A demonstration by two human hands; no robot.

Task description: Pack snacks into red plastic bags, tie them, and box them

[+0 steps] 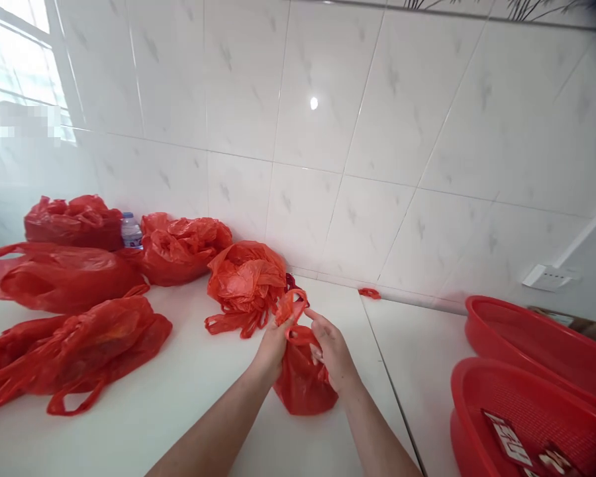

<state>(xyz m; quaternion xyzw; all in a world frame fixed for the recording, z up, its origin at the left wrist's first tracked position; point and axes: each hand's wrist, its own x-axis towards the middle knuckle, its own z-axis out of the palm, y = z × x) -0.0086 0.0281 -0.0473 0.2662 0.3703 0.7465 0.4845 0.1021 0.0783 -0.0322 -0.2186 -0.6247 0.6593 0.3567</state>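
Between my two hands is a red plastic bag [305,391], its lower part bulging and resting on the white table. My left hand [273,348] is closed on the bag's gathered top, near a handle loop. On the other side, my right hand [330,348] grips the bag's upper edge, with the index finger reaching to the handle loop. What the bag holds is hidden. Just behind it lies a crumpled heap of red plastic bags [248,278], close to my left hand.
Several filled red bags [79,344] cover the left side, with a water bottle [131,232] among them. Two red plastic baskets [459,391] stand at the right; the nearer one contains small packets [509,437]. A red scrap [369,293] lies by the tiled wall, below a socket [549,278].
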